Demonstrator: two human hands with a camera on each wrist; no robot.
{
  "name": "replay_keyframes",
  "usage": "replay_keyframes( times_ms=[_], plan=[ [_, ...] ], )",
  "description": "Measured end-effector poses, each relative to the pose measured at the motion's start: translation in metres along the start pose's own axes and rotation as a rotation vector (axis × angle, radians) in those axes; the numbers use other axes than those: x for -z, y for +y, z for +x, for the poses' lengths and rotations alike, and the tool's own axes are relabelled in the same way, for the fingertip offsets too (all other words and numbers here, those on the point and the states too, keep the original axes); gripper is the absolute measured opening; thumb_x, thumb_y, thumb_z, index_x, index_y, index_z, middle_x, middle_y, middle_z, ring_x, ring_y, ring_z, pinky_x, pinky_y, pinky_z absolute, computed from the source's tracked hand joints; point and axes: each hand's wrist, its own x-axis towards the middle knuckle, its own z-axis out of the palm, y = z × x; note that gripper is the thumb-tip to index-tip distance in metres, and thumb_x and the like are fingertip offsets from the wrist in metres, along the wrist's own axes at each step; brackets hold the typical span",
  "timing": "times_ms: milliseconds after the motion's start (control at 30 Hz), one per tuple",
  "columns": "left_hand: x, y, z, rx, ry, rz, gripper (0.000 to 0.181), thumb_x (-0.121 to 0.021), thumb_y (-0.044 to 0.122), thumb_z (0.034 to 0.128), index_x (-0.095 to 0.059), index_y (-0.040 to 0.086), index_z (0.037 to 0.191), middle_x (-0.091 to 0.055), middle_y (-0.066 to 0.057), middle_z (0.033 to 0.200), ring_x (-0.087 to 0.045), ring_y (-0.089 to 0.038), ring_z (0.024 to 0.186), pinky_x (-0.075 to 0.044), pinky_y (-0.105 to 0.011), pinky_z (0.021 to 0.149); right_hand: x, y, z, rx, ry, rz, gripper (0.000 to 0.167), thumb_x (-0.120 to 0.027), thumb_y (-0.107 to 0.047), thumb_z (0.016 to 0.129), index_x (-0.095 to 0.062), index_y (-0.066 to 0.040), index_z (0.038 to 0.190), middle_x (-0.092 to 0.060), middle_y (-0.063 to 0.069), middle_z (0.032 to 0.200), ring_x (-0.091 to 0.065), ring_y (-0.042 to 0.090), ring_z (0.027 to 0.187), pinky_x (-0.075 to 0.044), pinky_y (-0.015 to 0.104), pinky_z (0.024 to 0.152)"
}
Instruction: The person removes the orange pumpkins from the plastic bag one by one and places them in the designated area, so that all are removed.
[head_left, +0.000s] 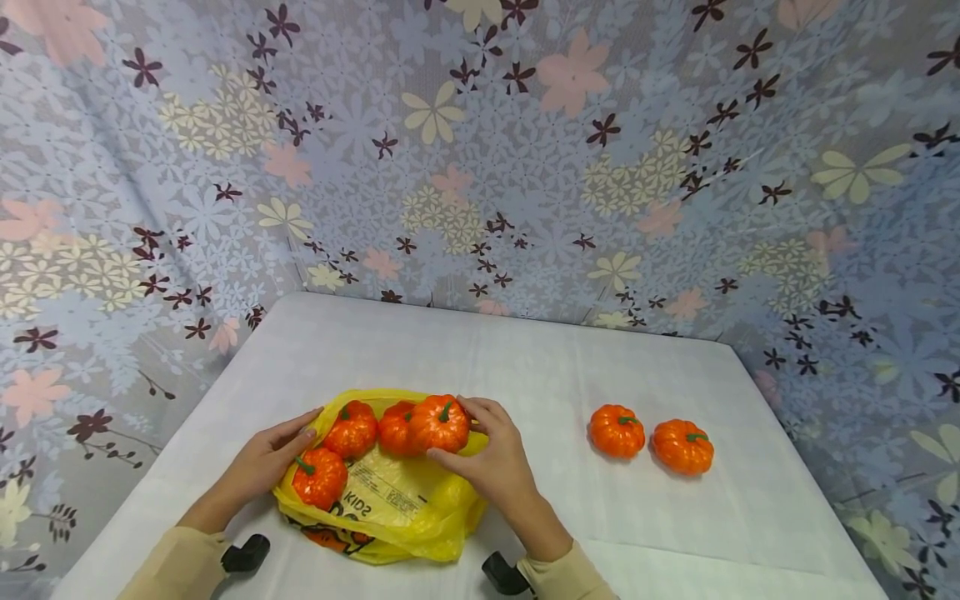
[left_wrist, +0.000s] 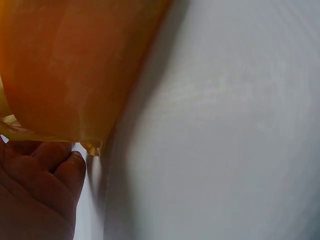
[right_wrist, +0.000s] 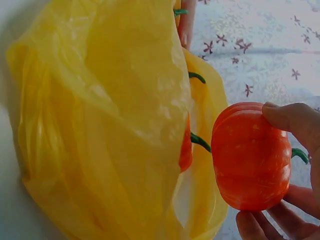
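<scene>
A yellow plastic bag lies with its mouth spread, and several small orange pumpkins with green stems sit in it, one pumpkin at its left side. My right hand holds another pumpkin between thumb and fingers, above the bag's right edge. In the head view this held pumpkin partly covers a pumpkin behind it. At the bag's left rim, my left hand grips the plastic. The left wrist view shows that hand against the bag's edge, with orange showing through the plastic.
Two more pumpkins, a left one and a right one, stand side by side on the white table, to the right of the bag. A flower-patterned cloth hangs behind the table and along its sides.
</scene>
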Motion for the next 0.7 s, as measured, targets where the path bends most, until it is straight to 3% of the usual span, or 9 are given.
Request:
replay_keyframes(
  times_ms=[267,500,700],
  plan=[
    [0.0,0.001,-0.001,-0.005,0.002,-0.007,0.068,-0.049,0.055,0.1022,-0.042,0.012,0.155,-0.036,-0.021,0.157,-0.029,-0.046,0.144,-0.03,-0.063,0.111,0.013,0.005,0.001,-0.004,0.081,-0.036,0.072,-0.095,-0.026,0.07,-0.065,-0.008,0.133,-0.058,0.002,0.127,-0.06,0.017,0.112,-0.054,0.04,0.096],
    [-0.002,0.002,-0.002,-0.008,0.014,0.013,0.067,-0.05,0.054,0.1025,-0.043,0.012,0.154,-0.036,-0.021,0.157,-0.03,-0.047,0.144,-0.031,-0.063,0.111,0.023,0.013,0.003,-0.05,0.144,-0.007,0.073,-0.095,-0.024,0.07,-0.065,-0.004,0.133,-0.058,0.004,0.126,-0.06,0.02,0.11,-0.053,0.051,0.095],
    [-0.002,0.001,-0.002,-0.011,0.018,0.008,0.066,-0.05,0.053,0.1028,-0.043,0.012,0.154,-0.036,-0.021,0.157,-0.03,-0.046,0.144,-0.031,-0.063,0.111,0.037,0.02,0.004,-0.07,0.222,-0.056,0.073,-0.095,-0.025,0.07,-0.064,-0.002,0.132,-0.058,0.007,0.126,-0.059,0.024,0.11,-0.053,0.052,0.094]
  ],
)
